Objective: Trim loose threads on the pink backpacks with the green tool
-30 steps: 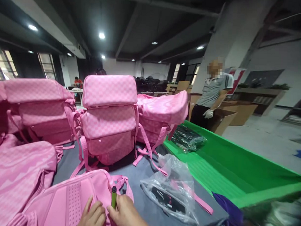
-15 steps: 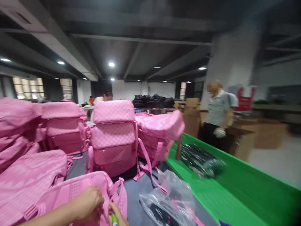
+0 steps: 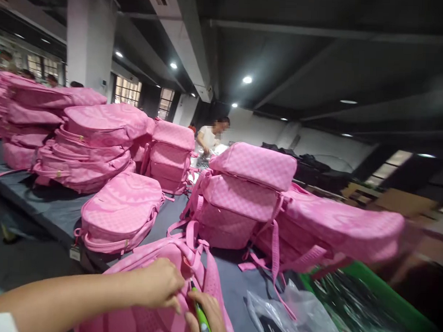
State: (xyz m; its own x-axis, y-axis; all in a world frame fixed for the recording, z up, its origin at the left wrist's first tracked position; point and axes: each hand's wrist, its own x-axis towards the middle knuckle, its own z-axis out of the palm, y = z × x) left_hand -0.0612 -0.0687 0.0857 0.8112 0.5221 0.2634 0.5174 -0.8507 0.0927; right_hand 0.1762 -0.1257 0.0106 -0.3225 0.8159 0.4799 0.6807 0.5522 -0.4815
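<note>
A pink backpack [image 3: 129, 322] lies close in front of me on the dark table, its straps bunched at the top. My left hand [image 3: 162, 284] is closed at its upper part, fingers curled against the pink fabric; what they pinch is hidden. Just to the right, my right hand [image 3: 212, 311] grips a slim green-handled tool [image 3: 202, 319] with a dark, narrow tip. That tip points up toward the backpack's straps, and from here I cannot tell whether it touches them. The tool's exact kind is unclear.
Stacked pink backpacks [image 3: 99, 128] fill the left side, with another stack [image 3: 242, 200] straight ahead. At right lie a clear plastic bag [image 3: 307, 309] and a green bin [image 3: 370, 277] holding dark plastic-wrapped items. A person [image 3: 210, 136] stands beyond the table [image 3: 225, 272].
The view has swung left and tilted, so more backpack stacks show and the person by the bin is out of sight. Both hands remain at the near backpack, the right still holding the green tool.
</note>
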